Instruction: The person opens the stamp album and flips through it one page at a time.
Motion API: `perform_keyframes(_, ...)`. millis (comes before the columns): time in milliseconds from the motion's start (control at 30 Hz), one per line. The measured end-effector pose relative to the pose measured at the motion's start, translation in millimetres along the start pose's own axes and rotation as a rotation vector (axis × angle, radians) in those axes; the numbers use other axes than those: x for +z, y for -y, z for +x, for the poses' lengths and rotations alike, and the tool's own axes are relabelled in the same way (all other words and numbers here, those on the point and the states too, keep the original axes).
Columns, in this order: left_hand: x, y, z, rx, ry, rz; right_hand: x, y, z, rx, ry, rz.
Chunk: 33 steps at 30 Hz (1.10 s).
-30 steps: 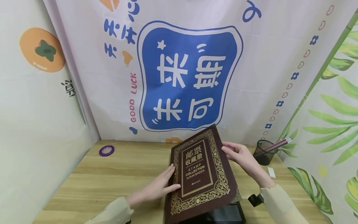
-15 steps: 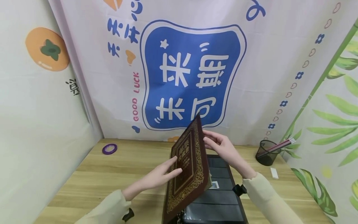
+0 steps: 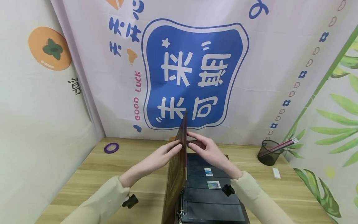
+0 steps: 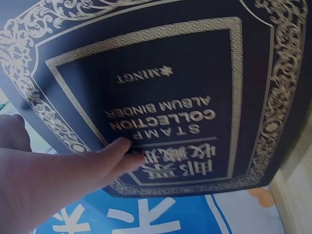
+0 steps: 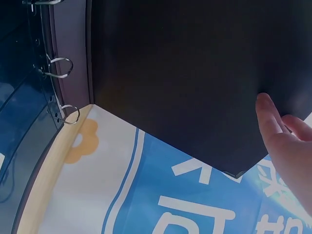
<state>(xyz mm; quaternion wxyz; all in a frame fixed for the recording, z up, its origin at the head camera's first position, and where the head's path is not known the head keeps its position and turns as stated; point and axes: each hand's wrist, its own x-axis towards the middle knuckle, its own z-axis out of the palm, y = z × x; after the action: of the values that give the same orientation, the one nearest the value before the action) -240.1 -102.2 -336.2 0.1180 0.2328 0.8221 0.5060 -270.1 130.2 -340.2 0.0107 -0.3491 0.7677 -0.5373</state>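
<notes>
A dark brown stamp album binder stands partly open, its gold-patterned front cover (image 3: 176, 177) raised nearly upright. My left hand (image 3: 162, 152) touches the outer face of the cover, thumb and fingers extended. On the cover's dark inner side (image 5: 185, 83), the fingertips of my right hand (image 3: 211, 154) rest near the free edge. Black pocket pages (image 3: 212, 211) lie to the right under the right forearm. Two stamps show in their pockets, a blue one (image 3: 208, 172) and a green-blue one (image 3: 213, 184). Metal binder rings (image 5: 61, 67) run along the spine.
A purple ring-shaped object (image 3: 111, 147) lies at the table's back left. At the back right stands a black mesh cup (image 3: 267, 158) with several pencils (image 3: 285, 143). In front of it lies a white eraser-like block (image 3: 276, 173). A printed cloth (image 3: 123, 102) hangs behind.
The cover has swung up and left from lying slanted over the pages to nearly upright, uncovering the pages and stamps. My right hand has moved left with it; the left hand stays against the cover.
</notes>
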Motion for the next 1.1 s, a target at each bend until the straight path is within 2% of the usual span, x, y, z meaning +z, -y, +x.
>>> perform_keyframes(133,0.9,-8.8,1.5,-0.036,-0.027,-0.041,4.2,1.3,1.7,-0.015,0.035,0.025)
perform_keyframes(267,0.9,-17.7,0.0,-0.078,-0.059,-0.033,6.4,1.7,1.7,-0.026,0.068,0.038)
perform_keyframes(467,-5.3,-30.6,-2.2,-0.049,-0.099,-0.006,6.9,-4.4,-2.8,-0.033,0.132,0.018)
perform_keyframes(600,-13.2,-32.1,-7.9,-0.037,-0.108,0.005,2.2,-18.9,-13.3,-0.005,0.147,-0.016)
perform_keyframes(733,-27.6,-24.1,-23.4,0.028,-0.132,-0.008,-9.5,-45.8,-31.8,0.036,0.096,-0.087)
perform_keyframes(900,-49.9,-10.2,-49.2,0.115,-0.239,0.028,-32.6,-84.9,-63.2,0.159,0.038,-0.183)
perform_keyframes(1000,-63.3,-2.6,-63.0,0.116,-0.28,0.075,-46.5,-104.2,-80.9,0.24,0.018,-0.269)
perform_keyframes(1100,-76.7,5.9,-76.4,0.088,-0.297,0.125,-58.2,-117.7,-96.9,0.295,0.0,-0.373)
